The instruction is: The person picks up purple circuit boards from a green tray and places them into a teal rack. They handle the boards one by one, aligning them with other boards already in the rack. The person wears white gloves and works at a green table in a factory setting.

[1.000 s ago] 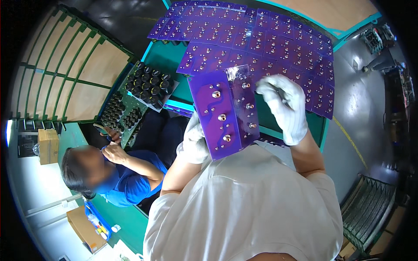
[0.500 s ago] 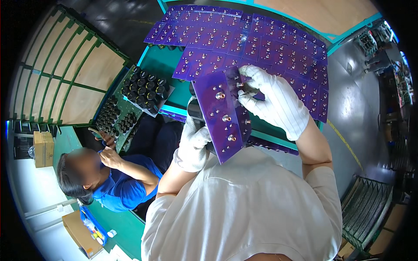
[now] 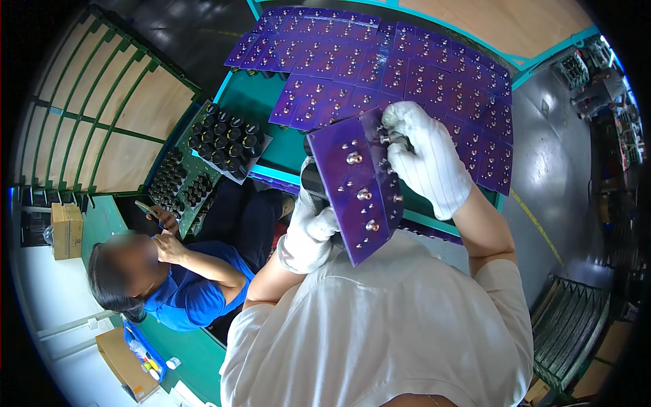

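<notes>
A purple circuit board (image 3: 346, 169) is tilted up in front of my chest, with copper-coloured and silver metal posts on the side facing up. Its far-right part is darker, and a black cylinder (image 3: 312, 180) sticks out from under its left edge. My left hand (image 3: 308, 237), in a white glove, is closed on the board from below at its left side, fingers partly hidden behind it. At the board's upper right edge, my white-gloved right hand (image 3: 430, 163) has its thumb and fingers curled round a small metal post (image 3: 384, 138).
Many similar purple boards (image 3: 434, 81) lie in overlapping rows on a green-framed table (image 3: 254, 102). To the left stand black cylinders (image 3: 224, 139) on a board. A co-worker in a blue shirt (image 3: 196, 292) sits close at my left, holding a phone-like object (image 3: 146, 207).
The board in my left hand has shifted slightly right and toward me. My right hand has moved a little right with it, its fingers now closer round the post.
</notes>
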Demonstrator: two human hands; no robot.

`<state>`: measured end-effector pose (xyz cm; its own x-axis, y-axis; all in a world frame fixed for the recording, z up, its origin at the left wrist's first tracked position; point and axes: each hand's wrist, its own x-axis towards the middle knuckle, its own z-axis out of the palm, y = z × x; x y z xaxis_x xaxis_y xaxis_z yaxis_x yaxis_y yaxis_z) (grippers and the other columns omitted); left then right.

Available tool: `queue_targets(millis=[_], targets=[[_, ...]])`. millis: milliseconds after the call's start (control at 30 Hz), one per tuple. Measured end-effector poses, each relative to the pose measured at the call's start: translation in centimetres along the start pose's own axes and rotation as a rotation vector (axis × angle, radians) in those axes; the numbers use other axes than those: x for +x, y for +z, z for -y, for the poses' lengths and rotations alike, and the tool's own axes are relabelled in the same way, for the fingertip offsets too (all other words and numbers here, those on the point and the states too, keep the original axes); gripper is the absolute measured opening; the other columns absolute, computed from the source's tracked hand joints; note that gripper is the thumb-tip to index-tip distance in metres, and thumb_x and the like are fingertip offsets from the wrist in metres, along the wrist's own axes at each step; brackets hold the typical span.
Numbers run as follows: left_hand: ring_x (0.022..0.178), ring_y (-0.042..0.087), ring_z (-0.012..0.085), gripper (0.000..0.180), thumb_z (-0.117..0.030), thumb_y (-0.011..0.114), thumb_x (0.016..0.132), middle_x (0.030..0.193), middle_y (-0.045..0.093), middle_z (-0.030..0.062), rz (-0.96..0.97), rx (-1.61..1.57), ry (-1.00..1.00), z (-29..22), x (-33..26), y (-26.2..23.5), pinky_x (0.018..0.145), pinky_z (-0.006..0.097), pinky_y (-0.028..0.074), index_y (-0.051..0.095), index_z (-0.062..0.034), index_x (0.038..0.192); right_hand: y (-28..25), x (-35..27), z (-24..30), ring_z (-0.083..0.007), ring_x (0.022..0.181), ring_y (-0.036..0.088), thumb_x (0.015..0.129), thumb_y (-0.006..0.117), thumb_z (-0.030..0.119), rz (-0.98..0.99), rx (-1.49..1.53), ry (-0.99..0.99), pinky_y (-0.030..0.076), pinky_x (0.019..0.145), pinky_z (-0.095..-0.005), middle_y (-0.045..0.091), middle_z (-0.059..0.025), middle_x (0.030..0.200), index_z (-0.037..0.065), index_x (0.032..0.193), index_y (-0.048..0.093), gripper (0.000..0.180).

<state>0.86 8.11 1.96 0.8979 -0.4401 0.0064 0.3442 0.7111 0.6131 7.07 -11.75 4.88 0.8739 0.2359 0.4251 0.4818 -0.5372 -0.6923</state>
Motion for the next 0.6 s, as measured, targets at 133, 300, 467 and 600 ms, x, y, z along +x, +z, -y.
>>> queue_targets(millis=[133,300,467,600], targets=[[0.126,0.050,0.0314,0.055,-0.019,0.055,0.095,0.142,0.045,0.0150,0.137,-0.205,-0.117,-0.9,0.4,-1.9,0.104,0.053,0.044,0.034,-0.0072,0.145,-1.1,0.0,1.1,-0.0098,0.062,0.057,0.085,0.052,-0.006,0.033,0.164,0.055,0.048,0.058,-0.0257,0.063,-0.0088,0.081,-0.004,0.107,0.058,0.023],[0.124,0.052,0.0305,0.050,-0.024,0.048,0.098,0.140,0.047,0.0153,0.144,-0.209,-0.048,-0.8,0.5,-1.3,0.103,0.050,0.046,0.036,-0.0052,0.143,-2.1,0.1,1.2,-0.0063,0.061,0.051,0.086,0.052,-0.003,0.134,0.396,0.226,0.044,0.056,-0.0216,0.059,-0.0045,0.080,-0.003,0.109,0.058,0.023],[0.123,0.053,0.0304,0.054,-0.031,0.055,0.094,0.137,0.050,0.0156,0.064,-0.145,0.016,-0.6,0.2,-2.8,0.101,0.048,0.047,0.042,-0.0047,0.140,-2.1,0.2,0.2,-0.0100,0.067,0.058,0.087,0.054,0.002,0.169,0.635,0.258,0.049,0.063,-0.0254,0.062,-0.0073,0.081,-0.003,0.112,0.056,0.025],[0.127,0.048,0.0315,0.055,-0.037,0.047,0.098,0.142,0.045,0.0171,0.139,0.038,0.374,-1.2,-0.2,-7.1,0.105,0.050,0.042,0.039,-0.0043,0.142,-1.4,-0.2,-1.4,-0.0173,0.078,0.067,0.087,0.068,0.022,0.145,1.125,0.311,0.054,0.078,-0.0319,0.066,-0.0092,0.081,-0.001,0.112,0.056,0.036]])
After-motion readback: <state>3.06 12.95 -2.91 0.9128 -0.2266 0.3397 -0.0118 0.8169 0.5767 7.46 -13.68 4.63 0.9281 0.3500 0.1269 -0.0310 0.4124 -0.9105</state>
